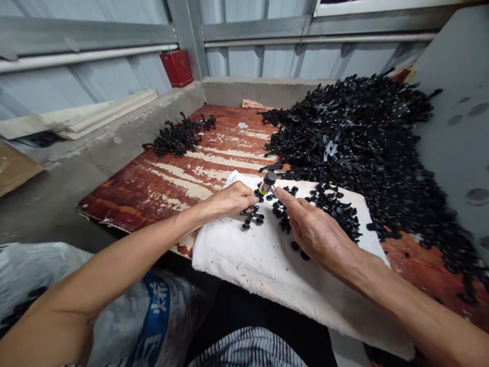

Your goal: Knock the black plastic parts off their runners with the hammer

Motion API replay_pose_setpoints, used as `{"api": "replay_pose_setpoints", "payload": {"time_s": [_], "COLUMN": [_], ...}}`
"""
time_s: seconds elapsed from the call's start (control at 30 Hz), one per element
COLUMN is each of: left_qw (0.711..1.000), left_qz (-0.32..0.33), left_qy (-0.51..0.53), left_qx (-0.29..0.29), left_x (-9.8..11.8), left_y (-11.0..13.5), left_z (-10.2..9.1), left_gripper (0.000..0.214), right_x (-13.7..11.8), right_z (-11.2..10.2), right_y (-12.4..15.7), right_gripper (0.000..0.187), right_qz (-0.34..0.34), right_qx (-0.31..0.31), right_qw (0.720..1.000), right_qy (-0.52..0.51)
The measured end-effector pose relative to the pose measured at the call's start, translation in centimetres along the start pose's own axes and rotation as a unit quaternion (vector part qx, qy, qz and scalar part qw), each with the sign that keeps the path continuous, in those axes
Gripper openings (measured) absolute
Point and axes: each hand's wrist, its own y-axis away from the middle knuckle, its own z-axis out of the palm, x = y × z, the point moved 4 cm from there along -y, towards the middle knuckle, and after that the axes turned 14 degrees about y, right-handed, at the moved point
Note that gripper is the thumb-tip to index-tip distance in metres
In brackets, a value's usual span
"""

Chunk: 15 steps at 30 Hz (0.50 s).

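Note:
My right hand (315, 224) is closed round the handle of a small hammer (268, 182) with a black cylindrical head and a metallic, yellow-edged middle. Its head is over the white cloth, just right of my left fingertips. My left hand (237, 198) is pinched down at a small black part (259, 195) with a round knob, partly hidden by the fingers. Below it lies a linked black piece with round ends (252, 218). Between and beside the hands are loose black knobbed parts (338, 211), all on the folded white cloth (244, 265).
A large heap of black pieces (367, 132) covers the right side of the worn red-brown board (153, 188). A smaller black pile (181, 135) lies at the back left. A red box (177, 68) sits on the ledge. Plastic sacks (126, 316) stand below left.

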Motion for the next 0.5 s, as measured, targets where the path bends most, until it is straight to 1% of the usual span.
{"api": "replay_pose_setpoints", "payload": {"time_s": [0.07, 0.17, 0.23, 0.27, 0.37, 0.43, 0.5], "left_qw": [1.0, 1.0, 1.0, 1.0, 1.0, 1.0, 1.0], "left_qz": [0.001, 0.009, 0.016, 0.018, 0.013, 0.014, 0.02], "left_qy": [-0.001, -0.003, 0.002, 0.006, 0.014, 0.018, 0.022], "left_qx": [0.002, 0.0, -0.004, -0.005, 0.002, 0.004, 0.002], "left_x": [-0.1, -0.3, -0.4, -0.4, -0.4, -0.2, -0.1], "left_y": [0.0, -0.1, -0.1, -0.1, 0.0, 0.1, 0.2], "left_z": [0.0, 0.0, 0.0, 0.0, 0.0, 0.0, 0.0], "left_gripper": [0.03, 0.03, 0.03, 0.03, 0.03, 0.031, 0.031], "right_x": [-0.3, -1.1, -1.3, -1.3, -1.0, -1.0, -0.9], "right_z": [-0.4, -1.8, -2.1, -2.0, -1.1, -1.1, -1.5], "right_y": [0.0, 0.4, 0.5, 0.5, 0.2, 0.0, -0.1], "right_gripper": [0.06, 0.06, 0.059, 0.058, 0.054, 0.055, 0.056], "right_qz": [-0.009, -0.017, -0.008, -0.001, 0.005, 0.01, 0.042], "right_qx": [0.004, 0.057, 0.074, 0.065, 0.012, 0.011, 0.024], "right_qw": [1.0, 0.998, 0.997, 0.998, 1.0, 1.0, 0.997], "right_qy": [0.005, 0.009, 0.0, -0.005, -0.019, -0.019, -0.067]}}
